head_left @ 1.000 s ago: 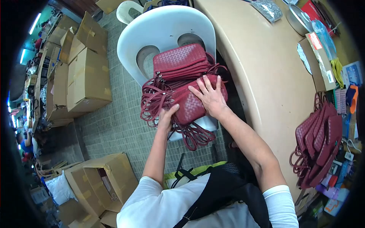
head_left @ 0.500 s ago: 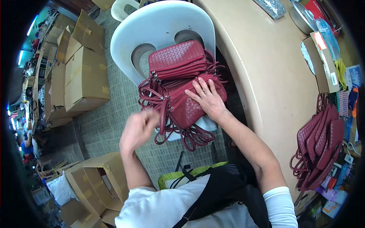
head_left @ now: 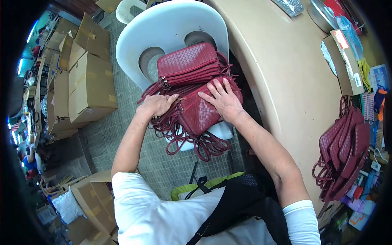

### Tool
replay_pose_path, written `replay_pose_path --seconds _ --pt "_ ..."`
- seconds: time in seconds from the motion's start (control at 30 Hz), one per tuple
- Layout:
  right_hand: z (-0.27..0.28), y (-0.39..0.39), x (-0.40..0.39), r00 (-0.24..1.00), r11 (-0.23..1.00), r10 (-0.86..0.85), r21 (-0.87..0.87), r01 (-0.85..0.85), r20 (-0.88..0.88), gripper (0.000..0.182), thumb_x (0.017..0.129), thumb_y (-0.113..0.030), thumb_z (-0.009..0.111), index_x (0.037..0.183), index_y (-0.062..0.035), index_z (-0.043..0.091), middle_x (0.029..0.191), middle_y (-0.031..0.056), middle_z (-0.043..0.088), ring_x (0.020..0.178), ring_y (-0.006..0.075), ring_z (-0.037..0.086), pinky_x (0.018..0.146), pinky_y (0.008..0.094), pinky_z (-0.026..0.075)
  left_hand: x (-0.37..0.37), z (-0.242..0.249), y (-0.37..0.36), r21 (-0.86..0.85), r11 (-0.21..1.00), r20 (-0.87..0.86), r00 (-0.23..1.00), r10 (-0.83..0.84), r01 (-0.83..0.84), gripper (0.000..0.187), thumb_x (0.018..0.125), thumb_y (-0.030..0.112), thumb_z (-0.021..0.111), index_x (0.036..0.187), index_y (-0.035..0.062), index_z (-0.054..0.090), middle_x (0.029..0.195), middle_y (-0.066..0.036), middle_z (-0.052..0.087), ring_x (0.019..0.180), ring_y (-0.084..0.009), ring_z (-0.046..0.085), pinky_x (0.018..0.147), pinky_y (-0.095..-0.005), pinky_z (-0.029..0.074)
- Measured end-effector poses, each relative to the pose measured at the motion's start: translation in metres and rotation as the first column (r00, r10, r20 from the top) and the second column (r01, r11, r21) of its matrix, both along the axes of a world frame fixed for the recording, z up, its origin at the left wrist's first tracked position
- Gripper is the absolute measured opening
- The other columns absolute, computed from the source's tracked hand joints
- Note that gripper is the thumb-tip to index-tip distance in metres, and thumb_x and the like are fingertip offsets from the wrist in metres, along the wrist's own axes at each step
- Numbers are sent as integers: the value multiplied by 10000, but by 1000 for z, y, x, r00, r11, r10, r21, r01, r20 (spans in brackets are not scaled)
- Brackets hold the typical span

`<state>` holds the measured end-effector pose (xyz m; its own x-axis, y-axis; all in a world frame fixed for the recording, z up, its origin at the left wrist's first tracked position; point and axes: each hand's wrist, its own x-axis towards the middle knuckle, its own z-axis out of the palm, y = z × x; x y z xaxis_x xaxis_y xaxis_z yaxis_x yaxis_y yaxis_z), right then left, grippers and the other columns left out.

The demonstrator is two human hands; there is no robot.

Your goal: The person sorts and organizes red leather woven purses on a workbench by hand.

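Dark red woven-pattern purses lie in two stacks on a white plastic chair point(head_left: 171, 18). The rear stack of purses point(head_left: 185, 59) leans toward the backrest, with its zippers in a row. On the front stack of purses point(head_left: 208, 116), my right hand point(head_left: 225, 104) lies flat with its fingers spread. At the left ends of the purses, my left hand point(head_left: 157, 106) is closed around the thin red straps, its fingertips by the zipper pulls; part of its grip is hidden. More looped straps point(head_left: 204, 147) hang over the chair's front edge.
A beige table point(head_left: 281, 81) runs along the right, with more red purses point(head_left: 343, 151) at its far side. An open carton point(head_left: 347, 61) and a metal bowl point(head_left: 322, 16) stand behind them. Cardboard boxes point(head_left: 92, 85) fill the left. A green-edged bag point(head_left: 204, 185) is below.
My left hand has come up from in front of the chair and closed on the straps at the purses' left ends. My right hand stays on the front stack.
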<state>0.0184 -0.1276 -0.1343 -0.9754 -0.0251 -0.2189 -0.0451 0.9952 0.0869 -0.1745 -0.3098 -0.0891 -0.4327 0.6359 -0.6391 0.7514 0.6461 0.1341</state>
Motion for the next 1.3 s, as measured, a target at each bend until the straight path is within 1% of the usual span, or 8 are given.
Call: replay_pose_path --seconds 0.27,0.4,0.47,0.57,0.63,0.9,1.17,1.3 --pt "7 -1 1 998 1000 5 15 -5 55 982 729 -285 744 1527 -274 171 1536 127 275 1440 360 194 1175 561 44 -46 18 -66 -306 806 311 746 588 -507 570 955 515 459 1090 15 696 1158 -123 672 1049 -273 651 778 -455 575" --pt "0 -1 -2 1000 999 20 30 -21 4 930 750 -283 721 1521 -269 200 1527 122 296 1435 360 205 1173 568 42 -55 24 -84 166 869 178 881 439 -467 341 904 353 618 991 40 723 1035 -149 695 865 -273 672 734 -422 530" --pt "2 -1 -2 1000 998 18 54 -18 -3 909 759 -282 710 1518 -267 211 1521 121 306 1432 361 213 1172 571 42 -15 54 -36 546 833 -491 771 405 -90 274 822 290 695 963 57 723 968 -167 674 856 -304 642 757 -410 495" --pt "-1 -1 -9 997 999 36 40 -34 -66 921 699 -328 755 1493 -242 297 1487 139 358 1417 378 241 1169 575 42 53 56 25 777 628 -153 978 142 30 821 593 408 835 1258 19 549 1109 -184 630 1043 -369 592 914 -441 465" --pt "11 -3 -23 1000 994 -3 111 1 16 1002 631 -420 804 1484 -211 321 1486 141 360 1415 377 243 1167 577 40 104 19 32 481 851 -300 952 -65 210 1150 562 405 851 1488 77 252 1490 -178 330 1375 -344 330 1057 -597 296" --pt "23 17 -25 999 971 38 -238 -39 -9 1190 505 -639 805 1468 -113 345 1527 178 279 1450 368 144 1184 533 37 91 -46 22 311 921 -377 920 -108 236 1256 521 382 864 1523 111 158 1567 -112 186 1433 -276 220 1063 -630 241" --pt "141 -7 166 845 801 -347 -597 41 -407 486 660 -118 789 1105 -56 604 1305 197 503 1256 392 463 1036 515 378 85 -31 25 205 951 -349 925 -152 233 1421 452 615 848 1526 71 94 1576 -128 171 1454 -301 173 1086 -666 193" --pt "146 -40 330 514 741 -671 -465 484 -534 302 706 -27 697 993 -15 605 1097 197 581 999 374 564 886 449 461 103 4 35 186 933 -425 881 -207 309 1482 407 705 808 1508 -9 120 1559 -255 117 1457 -400 88 1109 -664 111"
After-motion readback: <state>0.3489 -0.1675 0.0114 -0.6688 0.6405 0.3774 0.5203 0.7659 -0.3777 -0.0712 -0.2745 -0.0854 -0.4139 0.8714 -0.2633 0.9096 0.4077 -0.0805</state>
